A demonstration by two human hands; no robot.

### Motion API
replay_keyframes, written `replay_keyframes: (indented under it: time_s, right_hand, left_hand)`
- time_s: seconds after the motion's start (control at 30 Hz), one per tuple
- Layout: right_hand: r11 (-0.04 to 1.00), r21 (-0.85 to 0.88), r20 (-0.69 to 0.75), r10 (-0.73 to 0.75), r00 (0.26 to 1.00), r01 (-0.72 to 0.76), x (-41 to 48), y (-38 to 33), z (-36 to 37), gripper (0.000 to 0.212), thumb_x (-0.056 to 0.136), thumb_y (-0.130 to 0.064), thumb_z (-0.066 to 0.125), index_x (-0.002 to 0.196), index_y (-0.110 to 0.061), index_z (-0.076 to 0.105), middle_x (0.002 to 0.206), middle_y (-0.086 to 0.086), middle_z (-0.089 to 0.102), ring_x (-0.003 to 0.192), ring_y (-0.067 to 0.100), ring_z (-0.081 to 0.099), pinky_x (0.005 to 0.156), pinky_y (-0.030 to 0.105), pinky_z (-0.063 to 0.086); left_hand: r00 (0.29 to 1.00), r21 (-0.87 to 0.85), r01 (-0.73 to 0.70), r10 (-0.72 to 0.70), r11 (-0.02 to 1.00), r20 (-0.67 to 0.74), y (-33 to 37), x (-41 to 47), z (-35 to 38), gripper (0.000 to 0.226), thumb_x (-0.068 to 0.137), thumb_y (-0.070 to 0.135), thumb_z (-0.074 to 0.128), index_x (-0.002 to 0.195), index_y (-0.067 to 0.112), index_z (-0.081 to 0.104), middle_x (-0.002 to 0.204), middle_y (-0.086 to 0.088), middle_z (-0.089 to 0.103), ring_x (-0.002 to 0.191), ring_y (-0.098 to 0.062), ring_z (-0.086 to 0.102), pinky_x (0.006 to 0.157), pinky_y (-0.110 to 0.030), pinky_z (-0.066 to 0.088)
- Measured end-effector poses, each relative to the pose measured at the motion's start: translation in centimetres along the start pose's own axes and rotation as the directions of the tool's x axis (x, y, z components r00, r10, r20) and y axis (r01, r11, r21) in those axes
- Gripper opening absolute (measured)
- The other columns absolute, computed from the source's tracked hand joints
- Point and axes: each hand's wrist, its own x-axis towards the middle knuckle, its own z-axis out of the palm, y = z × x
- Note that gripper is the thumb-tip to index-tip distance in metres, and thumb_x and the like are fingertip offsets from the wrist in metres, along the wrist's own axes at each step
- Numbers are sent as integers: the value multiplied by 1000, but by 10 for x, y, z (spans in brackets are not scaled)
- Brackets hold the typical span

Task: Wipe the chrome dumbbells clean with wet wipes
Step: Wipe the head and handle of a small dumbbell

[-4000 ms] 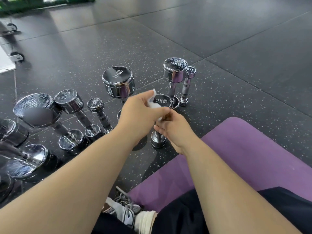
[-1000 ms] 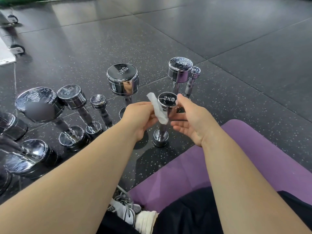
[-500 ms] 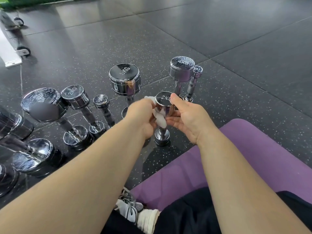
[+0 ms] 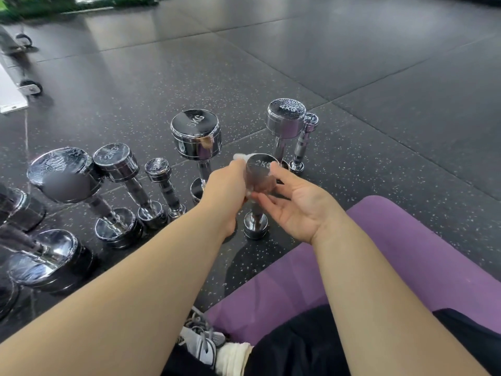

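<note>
Head view: an upright chrome 2KG dumbbell (image 4: 260, 172) stands at frame centre. The left hand (image 4: 225, 191), fingers curled, presses a white wet wipe (image 4: 241, 156) against its top; the right hand (image 4: 301, 204), fingers loosely spread, steadies it. Probably heavy and slick, so it is best gripped by the handle (image 4: 256, 208).

gym: rubber floor (image 4: 352, 63), dumbbells (image 4: 195, 137)

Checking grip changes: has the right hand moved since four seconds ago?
Yes. The right hand has gone up the standing 2KG dumbbell, from the handle near its base to beside its top head.
</note>
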Motion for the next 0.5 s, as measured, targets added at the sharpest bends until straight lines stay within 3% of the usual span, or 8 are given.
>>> replay_keyframes:
  time_s: [0.1,0.17,0.23,0.37,0.5]
  right_hand:
    - [999,33,25,-1,1000,0,-2,1,-4,22,88,-6,66,108,3,63,90,14,65,91,26,65,66,24,61]
    - [999,6,34,44,998,-44,-4,3,-6,14,88,-2,63,101,2,65,87,14,67,84,23,68,76,27,60]
    - [996,-63,2,61,998,-61,-6,3,-7,7,89,1,59,93,-2,65,82,11,68,77,17,66,75,24,58]
    - [982,-186,-42,12,999,-20,-3,5,-10,24,87,9,54,101,-7,67,86,8,69,75,14,63,73,23,53]
    - [966,-256,-23,42,999,-47,-2,9,-8,35,88,10,55,119,-4,64,86,8,69,69,13,65,60,19,56]
  left_hand:
    - [1000,10,-13,13,1000,23,-4,-7,-1,16,95,20,50,85,14,61,75,-1,64,69,-16,61,75,-33,56]
    - [996,-80,80,-77,994,35,-1,-12,-5,17,93,11,46,86,11,61,62,0,65,57,-12,58,59,-27,55]
    - [980,-186,190,-176,964,87,3,-18,-9,19,88,-1,40,86,6,57,51,-4,64,52,-16,61,59,-27,57]
    - [976,-188,197,-174,962,134,1,-24,-9,22,83,-20,39,78,-4,54,67,-14,64,57,-20,63,52,-18,55]
    - [979,-99,170,-157,980,134,-7,-22,-6,22,85,-19,51,83,2,56,82,-15,69,59,-19,69,54,-21,57]
